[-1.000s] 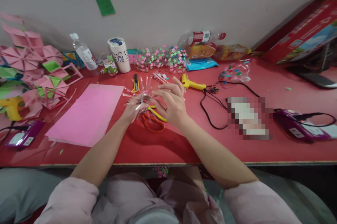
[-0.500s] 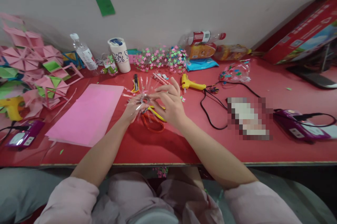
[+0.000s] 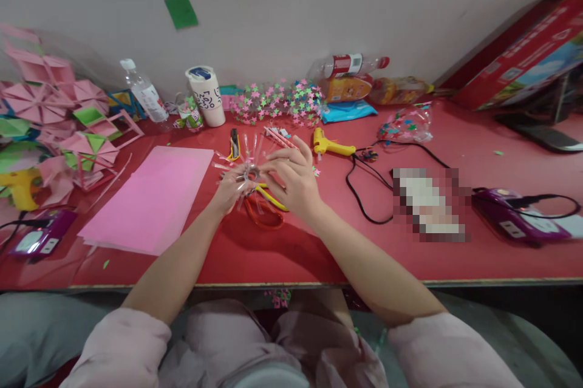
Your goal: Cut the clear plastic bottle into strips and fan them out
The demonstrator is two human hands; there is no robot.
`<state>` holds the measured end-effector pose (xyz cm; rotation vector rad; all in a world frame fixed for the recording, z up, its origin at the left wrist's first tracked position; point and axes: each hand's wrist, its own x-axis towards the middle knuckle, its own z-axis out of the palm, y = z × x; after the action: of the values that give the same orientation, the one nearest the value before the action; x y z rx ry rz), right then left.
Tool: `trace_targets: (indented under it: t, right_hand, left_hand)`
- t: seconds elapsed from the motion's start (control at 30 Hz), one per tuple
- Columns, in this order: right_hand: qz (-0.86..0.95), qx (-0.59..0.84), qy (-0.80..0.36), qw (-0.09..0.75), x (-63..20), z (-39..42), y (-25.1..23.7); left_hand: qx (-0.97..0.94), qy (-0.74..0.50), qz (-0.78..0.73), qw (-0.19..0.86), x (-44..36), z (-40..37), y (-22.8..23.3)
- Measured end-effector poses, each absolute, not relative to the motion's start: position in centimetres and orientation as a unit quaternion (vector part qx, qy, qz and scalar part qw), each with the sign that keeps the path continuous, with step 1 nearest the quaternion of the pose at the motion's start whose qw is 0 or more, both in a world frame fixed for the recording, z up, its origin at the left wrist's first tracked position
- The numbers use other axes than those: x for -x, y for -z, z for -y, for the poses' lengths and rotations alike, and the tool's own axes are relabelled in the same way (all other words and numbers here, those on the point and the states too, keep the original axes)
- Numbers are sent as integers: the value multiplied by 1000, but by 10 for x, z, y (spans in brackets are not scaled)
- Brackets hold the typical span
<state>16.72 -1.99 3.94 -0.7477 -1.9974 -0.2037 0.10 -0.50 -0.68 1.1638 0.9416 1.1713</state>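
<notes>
Clear-plastic strip fan [image 3: 248,164] sits between the two hands, over the red table [image 3: 319,254] just past its middle; its see-through strips spread outward and mostly up toward the wall, radiating from a small hub, so it has no single long axis. The hub itself is tiny and glinting, and what it is made of cannot be told. The left hand [image 3: 230,189] is curled under it, fingers closed on the lower strips. The right hand [image 3: 294,180] pinches at the hub with thumb and forefinger, its other fingers loosely fanned.

Beneath the hands, orange-handled scissors [image 3: 262,215] and a yellow-handled tool [image 3: 272,198] are partly covered, so their blades cannot be seen. A patch right of centre is pixelated and unreadable. The left heap of pink and green folded paper shapes [image 3: 54,127] is cut off by the frame edge.

A stack of pink paper sheets [image 3: 150,200] lies left of the hands, a yellow glue gun [image 3: 330,145] just beyond the right hand with its black cord [image 3: 359,194] looping away. Along the pale wall [image 3: 296,5] stand a water bottle [image 3: 143,96], a white paper cup [image 3: 206,96] and a drift of pink and green stars [image 3: 277,101]. A red box [image 3: 523,54] leans at the far right.
</notes>
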Motion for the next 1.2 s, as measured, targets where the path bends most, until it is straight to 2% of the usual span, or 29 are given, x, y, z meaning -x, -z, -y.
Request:
trace_targets:
  t: [0.43, 0.63, 0.8, 1.03, 1.2]
  right_hand:
    - [808, 316, 132, 480, -169, 20, -41]
    - [822, 319, 131, 452, -169, 18, -38]
    - [804, 339, 113, 474, -167, 18, -35]
    - [794, 352, 148, 473, -166, 16, -30]
    - [800, 336, 153, 472, -167, 19, -37]
  left_hand:
    - [-459, -536, -363, 608, -3, 8, -2]
    - [-469, -523, -367, 610, -2, 6, 4]
    - [-482, -503, -371, 614, -4, 6, 9]
    - [-521, -464, -369, 614, -8, 12, 3]
    - [-500, -500, -354, 612, -3, 7, 9]
